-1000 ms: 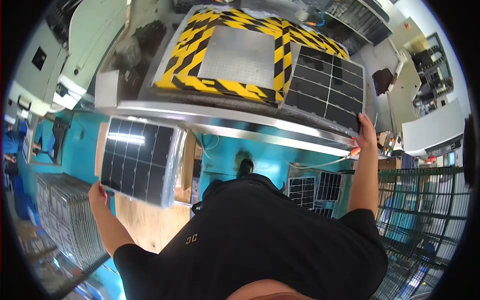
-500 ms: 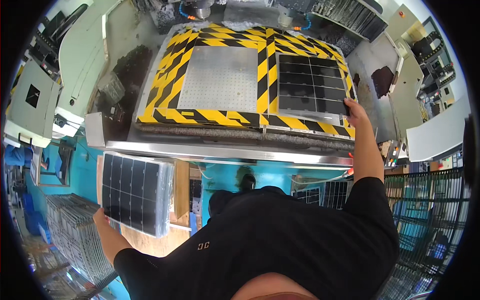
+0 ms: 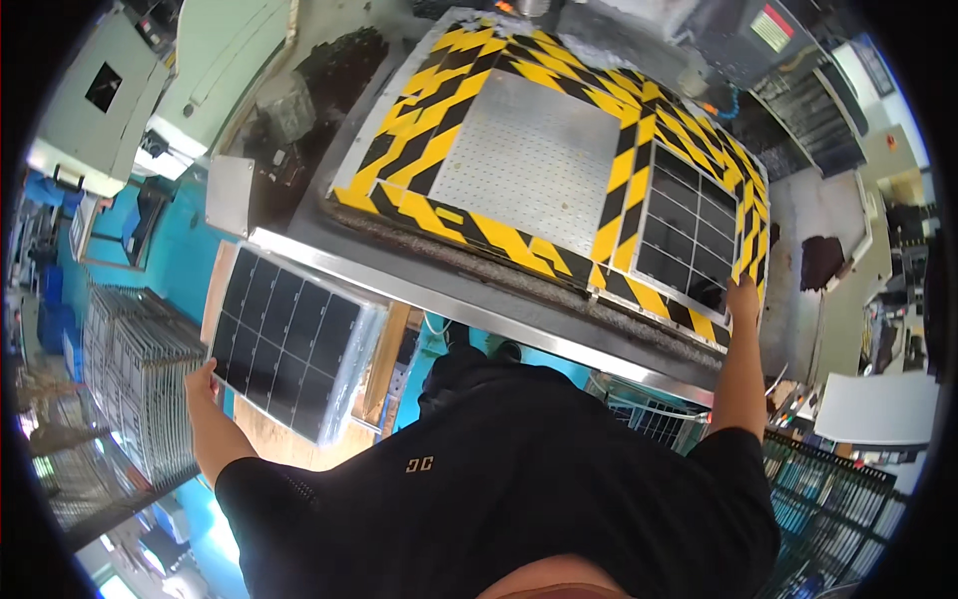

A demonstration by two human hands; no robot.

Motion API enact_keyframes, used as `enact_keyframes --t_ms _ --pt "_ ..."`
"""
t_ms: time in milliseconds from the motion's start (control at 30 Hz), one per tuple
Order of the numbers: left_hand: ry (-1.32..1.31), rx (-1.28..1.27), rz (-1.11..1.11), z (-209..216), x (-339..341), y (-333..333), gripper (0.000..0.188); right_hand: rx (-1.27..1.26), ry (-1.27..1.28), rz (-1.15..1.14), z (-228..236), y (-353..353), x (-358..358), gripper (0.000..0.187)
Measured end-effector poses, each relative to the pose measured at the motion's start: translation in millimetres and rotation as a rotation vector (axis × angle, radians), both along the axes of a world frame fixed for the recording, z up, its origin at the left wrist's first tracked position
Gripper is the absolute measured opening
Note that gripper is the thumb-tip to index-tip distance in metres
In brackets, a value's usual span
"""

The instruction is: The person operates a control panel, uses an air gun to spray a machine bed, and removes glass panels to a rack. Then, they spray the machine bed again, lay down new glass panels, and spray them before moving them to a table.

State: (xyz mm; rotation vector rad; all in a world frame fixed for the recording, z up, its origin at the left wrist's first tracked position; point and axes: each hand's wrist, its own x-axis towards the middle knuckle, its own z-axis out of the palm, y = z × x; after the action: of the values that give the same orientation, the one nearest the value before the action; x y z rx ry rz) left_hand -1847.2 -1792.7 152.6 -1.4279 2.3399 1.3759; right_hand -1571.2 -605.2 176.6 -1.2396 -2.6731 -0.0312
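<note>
Two gridded black panels [image 3: 286,344], left hand [image 3: 205,392] snug around one's corner, right hand's [image 3: 742,301] grip unclear

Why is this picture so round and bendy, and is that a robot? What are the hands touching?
There's no robot here, just a person in a black shirt. A fisheye camera worn on their head looks down, so straight edges bend.

Ahead is a machine's platform with yellow-and-black striped tape. On it you can see a dotted metal plate and, to its right, a dark panel with pale lines. The right hand is at that panel's near right corner.

The left hand is at the edge of another dark panel, beside the person. I can't tell how tightly either hand grips.
</note>
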Motion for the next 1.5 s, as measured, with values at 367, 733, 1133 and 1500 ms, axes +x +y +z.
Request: enact_keyframes --t_ms 367,733,1133,1500 --pt "-0.072 0.253 -0.215 29 10 -8 0.030 -0.384 0.114 0.212 16 -170 -112 0.039" --pt "0.707 0.711 0.038 122 -42 -72 0.032 -1.181 0.047 0.959 109 -480 -262 0.036" --pt "0.704 0.616 -0.795 214 -319 353 0.053 -1.871 0.261 0.515 103 -420 -258 0.041" --pt "0.478 -0.155 -1.934 122 -255 563 0.068 -1.751 0.808 -0.049 37 -254 -184 0.022"
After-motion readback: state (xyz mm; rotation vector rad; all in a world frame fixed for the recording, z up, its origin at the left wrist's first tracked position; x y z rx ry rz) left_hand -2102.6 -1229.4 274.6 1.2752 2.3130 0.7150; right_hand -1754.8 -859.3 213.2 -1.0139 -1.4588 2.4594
